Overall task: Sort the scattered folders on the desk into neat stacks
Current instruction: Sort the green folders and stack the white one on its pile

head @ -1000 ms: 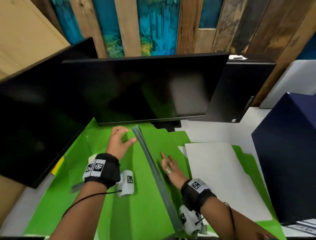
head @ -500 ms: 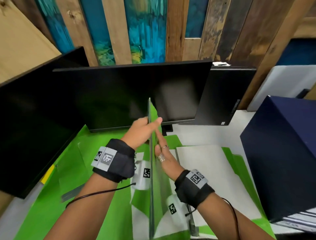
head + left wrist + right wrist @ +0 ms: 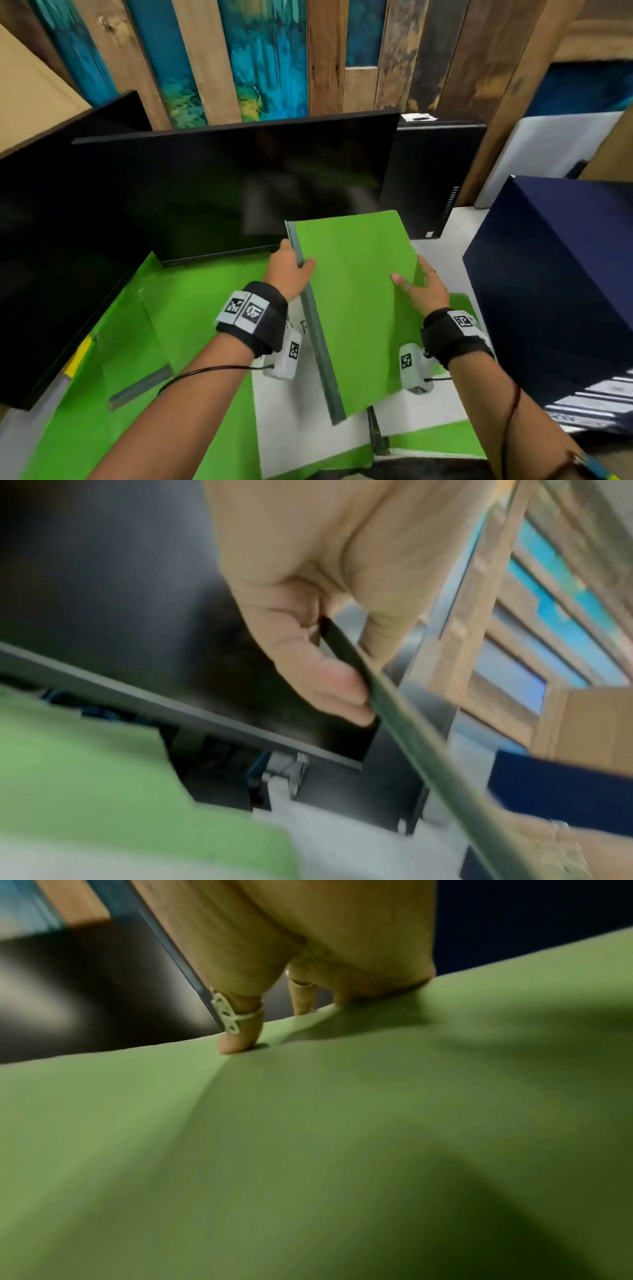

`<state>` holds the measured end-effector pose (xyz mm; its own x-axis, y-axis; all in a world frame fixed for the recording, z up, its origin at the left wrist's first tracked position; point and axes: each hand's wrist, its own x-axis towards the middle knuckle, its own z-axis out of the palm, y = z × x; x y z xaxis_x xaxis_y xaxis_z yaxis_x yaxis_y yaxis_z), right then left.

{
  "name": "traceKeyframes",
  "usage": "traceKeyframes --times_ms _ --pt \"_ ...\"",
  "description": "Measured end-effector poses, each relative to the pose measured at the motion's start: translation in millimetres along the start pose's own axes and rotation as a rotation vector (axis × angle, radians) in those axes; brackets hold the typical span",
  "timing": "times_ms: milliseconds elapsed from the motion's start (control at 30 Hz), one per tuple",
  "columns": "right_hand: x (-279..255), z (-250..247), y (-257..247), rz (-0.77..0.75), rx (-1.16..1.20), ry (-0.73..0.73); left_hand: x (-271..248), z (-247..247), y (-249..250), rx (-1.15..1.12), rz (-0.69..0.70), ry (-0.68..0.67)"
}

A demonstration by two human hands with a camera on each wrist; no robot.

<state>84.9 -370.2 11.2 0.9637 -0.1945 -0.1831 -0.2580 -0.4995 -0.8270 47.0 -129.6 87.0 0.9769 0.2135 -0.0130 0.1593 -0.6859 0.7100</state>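
A green folder (image 3: 356,308) with a grey spine (image 3: 317,342) is held tilted above the desk, its face turned up toward me. My left hand (image 3: 291,270) grips the spine near its far end; in the left wrist view its fingers (image 3: 329,691) curl round that dark edge (image 3: 404,723). My right hand (image 3: 421,287) pinches the folder's right edge, thumb (image 3: 240,1034) on the green face (image 3: 308,1150) and the other fingers behind it. More green folders (image 3: 178,308) lie on the desk at left. A white sheet (image 3: 284,418) and another green folder (image 3: 438,442) lie beneath.
Two dark monitors (image 3: 222,192) (image 3: 51,257) stand close behind and to the left. A black computer tower (image 3: 431,178) stands behind at right, and a large navy box (image 3: 555,281) crowds the right side. A loose grey spine strip (image 3: 140,389) lies at front left.
The folder was lifted off the left pile, stood on edge between both hands, then swung over to the right. Its green face now points up, and my right hand has shifted to its right edge.
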Motion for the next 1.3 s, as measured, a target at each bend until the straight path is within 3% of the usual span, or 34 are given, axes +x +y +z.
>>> traceKeyframes --times_ms 100,167,333,433,500,600,667,767,867,1000,1133,1233,1300 --pt "10 -4 45 0.185 -0.399 0.004 -1 53 -22 0.030 -0.097 -0.328" --pt "11 -6 73 0.308 -0.499 0.001 -6 83 -33 0.099 -0.089 -0.459" --pt "9 -9 114 0.420 -0.611 -0.040 -13 126 -49 0.250 -0.032 -0.580" --pt "5 -5 109 0.388 -0.679 -0.027 -8 112 -69 0.408 -0.129 -0.467" --pt "0 1 94 0.303 -0.712 -0.040 -4 92 -86 0.528 -0.323 -0.270" --pt "-12 23 72 0.057 -0.711 -0.217 -2 65 -105 0.467 -0.660 -0.078" --pt "-20 41 68 -0.023 -0.733 -0.382 6 60 -118 0.357 -0.717 -0.062" --pt "-21 54 73 0.011 -0.842 -0.483 14 54 -128 0.286 -0.686 -0.114" --pt "-15 53 76 0.054 -0.843 -0.448 10 52 -124 0.158 -0.611 -0.115" --pt "-8 47 80 0.122 -0.829 -0.414 11 38 -111 0.015 -0.465 0.026" --pt "-5 46 79 0.164 -0.831 -0.429 27 -18 -123 -0.088 -0.329 0.221" --pt "0 48 75 0.132 -0.812 -0.407 36 -45 -139 -0.130 -0.338 0.283" --pt "4 48 59 0.109 -0.626 -0.342 39 -39 -140 -0.140 -0.350 0.276"
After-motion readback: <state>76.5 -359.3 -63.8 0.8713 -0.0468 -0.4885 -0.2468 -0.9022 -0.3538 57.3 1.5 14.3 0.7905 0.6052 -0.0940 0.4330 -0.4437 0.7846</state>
